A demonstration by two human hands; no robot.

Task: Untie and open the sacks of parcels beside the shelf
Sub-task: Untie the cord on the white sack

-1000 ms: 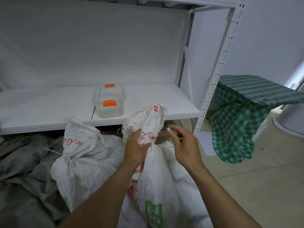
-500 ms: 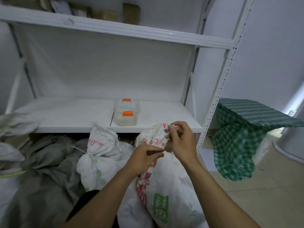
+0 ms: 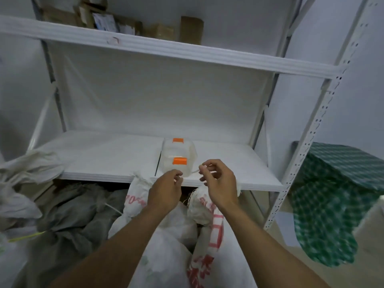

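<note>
1. R hand [image 3: 218, 183] was raised over the sacks. Thumb & index were pinched on a thin white tie [image 3: 193, 172], the other fingers loosely curled.
2. L hand [image 3: 166, 190] was just beside it, fingers curled, thumb & index tips together at the tie's other end. That contact was too small to be sure of, but prob. a pinch too.
3. The tie ran short & near-level between the 2 hands, above the front sack [image 3: 204, 206] and apparently not round its neck.
4. The front sack (white, red print) stood directly under the R hand, below the shelf [image 3: 259, 185] edge. Its neck was bunched and frayed, not spread wide.
5. Progress, my read: front sack untied, mouth not yet pulled open.
6. The 2nd sack [image 3: 135, 196], touching it on the L, was still cinched at the neck.
7. The grey sacks [image 3: 72, 217] further L looked closed. One carried a yellow strand, so most of the job remained.
8. Elsewhere there was a box [image 3: 179, 156] w/ orange clips on the shelf behind the hands, parcels [image 3: 158, 30] on the top shelf, and a green check cloth [image 3: 332, 194] off to the R.
</note>
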